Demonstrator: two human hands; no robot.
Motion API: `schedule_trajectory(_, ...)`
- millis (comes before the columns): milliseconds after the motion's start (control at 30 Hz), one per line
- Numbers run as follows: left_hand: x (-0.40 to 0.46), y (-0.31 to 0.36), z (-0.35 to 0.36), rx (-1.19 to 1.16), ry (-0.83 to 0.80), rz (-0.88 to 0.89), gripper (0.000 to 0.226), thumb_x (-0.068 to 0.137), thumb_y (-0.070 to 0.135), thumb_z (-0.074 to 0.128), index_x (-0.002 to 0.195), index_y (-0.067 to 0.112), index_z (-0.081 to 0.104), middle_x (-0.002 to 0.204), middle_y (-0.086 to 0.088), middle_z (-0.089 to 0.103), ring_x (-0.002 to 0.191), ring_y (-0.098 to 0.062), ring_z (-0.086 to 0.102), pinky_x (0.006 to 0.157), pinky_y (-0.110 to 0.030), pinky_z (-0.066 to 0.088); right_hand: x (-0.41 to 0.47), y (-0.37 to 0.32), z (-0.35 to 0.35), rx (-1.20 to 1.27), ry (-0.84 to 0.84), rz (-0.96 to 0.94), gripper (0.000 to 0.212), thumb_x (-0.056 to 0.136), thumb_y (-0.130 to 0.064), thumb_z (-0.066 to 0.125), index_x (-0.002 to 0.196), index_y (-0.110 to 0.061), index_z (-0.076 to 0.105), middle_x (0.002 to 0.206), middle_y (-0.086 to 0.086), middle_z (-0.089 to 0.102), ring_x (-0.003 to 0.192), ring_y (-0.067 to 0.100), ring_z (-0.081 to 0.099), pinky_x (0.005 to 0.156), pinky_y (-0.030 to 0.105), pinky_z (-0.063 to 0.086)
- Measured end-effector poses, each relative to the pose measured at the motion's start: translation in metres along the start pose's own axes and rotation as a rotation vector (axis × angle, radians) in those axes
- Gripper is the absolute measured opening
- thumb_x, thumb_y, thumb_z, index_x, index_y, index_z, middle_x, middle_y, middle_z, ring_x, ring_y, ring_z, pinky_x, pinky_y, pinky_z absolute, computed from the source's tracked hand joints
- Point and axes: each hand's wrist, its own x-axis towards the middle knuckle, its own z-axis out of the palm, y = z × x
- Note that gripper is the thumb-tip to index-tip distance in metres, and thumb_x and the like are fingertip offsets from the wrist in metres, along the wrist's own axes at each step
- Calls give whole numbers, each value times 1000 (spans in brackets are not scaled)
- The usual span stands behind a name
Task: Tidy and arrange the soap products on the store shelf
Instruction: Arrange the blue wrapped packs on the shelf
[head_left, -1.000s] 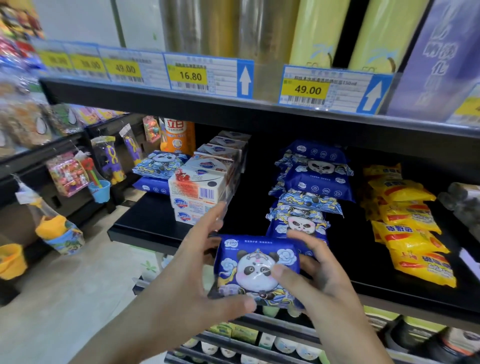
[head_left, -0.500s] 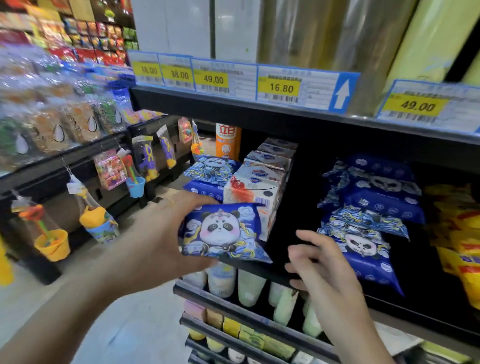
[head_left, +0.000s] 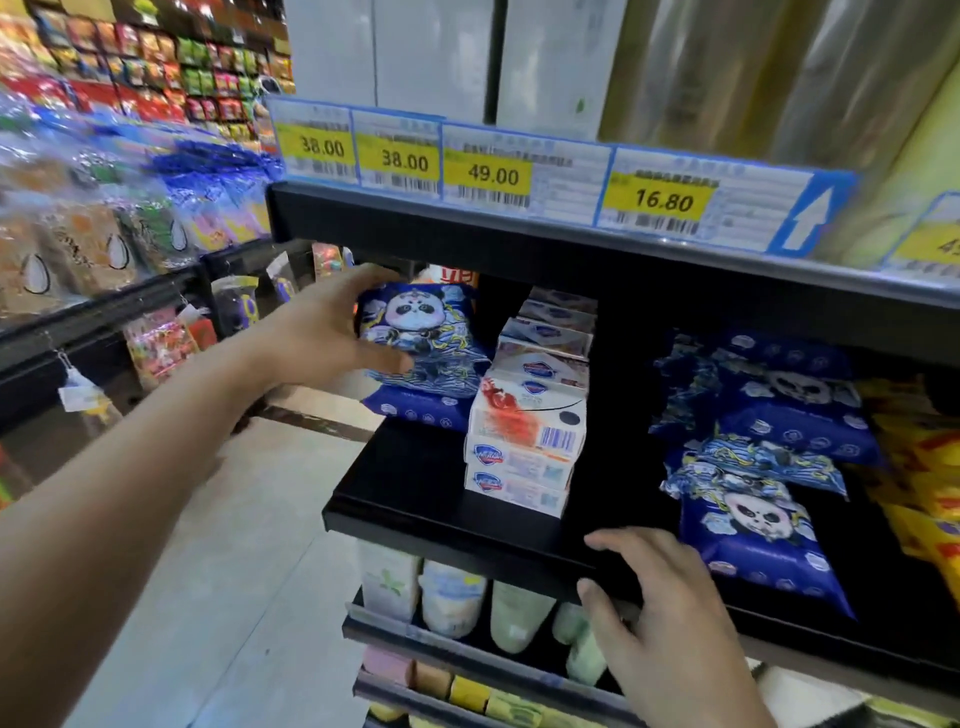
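The left hand (head_left: 317, 332) gripped a blue panda-printed soap packet (head_left: 426, 332) on the small stack at the black shelf's (head_left: 415, 488) far left. The right hand (head_left: 670, 623) rested on the near edge, fingers relaxed and empty, beside stacked white soap boxes (head_left: 524, 441).

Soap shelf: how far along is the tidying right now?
Done: the boxed soaps stand stacked in a neat row. In hand: the left hand sets a panda pack on the left pile; the right hand rests on the shelf edge. Left: the right panda packs lie jumbled.
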Motion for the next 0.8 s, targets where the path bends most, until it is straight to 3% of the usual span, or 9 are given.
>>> schedule_trajectory(100,31,-4,9,-36,-90,6,84,72,17,95,141,28,49,115,19,65,93,17,64,78,-3,48,-2,1,1,0,4,-20,39,75,-15,89,109,-28,75,112,-15,63,103,19,57,90,31,42)
schedule_trajectory(200,48,-8,15,20,-174,32,80,75,20,93,141,33,49,114,17,65,96,8,65,87,-15,52,-3,2,0,2,-14,-17,40,75,-14,90,109,-28,75,113,-16,63,102,16,56,92,18,37)
schedule_trajectory(267,54,-13,15,31,-199,35,77,76,25,92,139,37,50,116,17,65,97,6,66,84,-14,51,-2,3,1,0,-14,-10,39,74,-14,90,108,-28,75,112,-15,63,101,17,57,93,11,34)
schedule_trajectory(300,56,-16,15,27,-206,32,73,77,26,92,138,37,52,120,12,66,102,1,67,87,-16,53,-2,2,2,-7,-11,-12,39,73,-13,91,106,-27,76,111,-13,63,100,18,57,92,12,34)
schedule_trajectory(367,61,-18,13,73,-213,35,75,80,28,90,145,36,53,135,2,60,118,-15,64,103,-33,52,-2,2,4,-29,6,-20,39,70,-11,92,103,-26,77,110,-11,64,98,20,59,90,19,38)
schedule_trajectory(433,65,-17,11,109,-228,46,73,82,29,88,145,41,53,142,1,53,125,-22,58,107,-40,50,-2,3,5,-38,27,-18,37,70,-10,92,101,-25,78,110,-8,65,97,22,60,89,19,38)
schedule_trajectory(567,65,-18,10,109,-236,53,69,84,27,86,141,50,53,144,6,52,123,-17,56,93,-24,43,-2,2,6,-3,70,-31,27,75,-22,79,101,-25,78,111,-7,65,99,23,60,93,11,34)
schedule_trajectory(733,42,-5,10,108,-157,75,68,84,28,87,140,48,55,146,6,54,131,-16,54,112,-41,44,-4,2,4,-26,27,-22,30,78,-17,87,104,-28,77,115,-11,63,103,16,56,93,15,36)
schedule_trajectory(800,25,1,11,8,-70,114,58,85,25,85,134,45,61,137,13,58,128,-11,58,110,-41,48,-4,3,1,-11,-18,-4,31,81,-20,85,108,-30,75,119,-16,59,110,11,52,98,11,33)
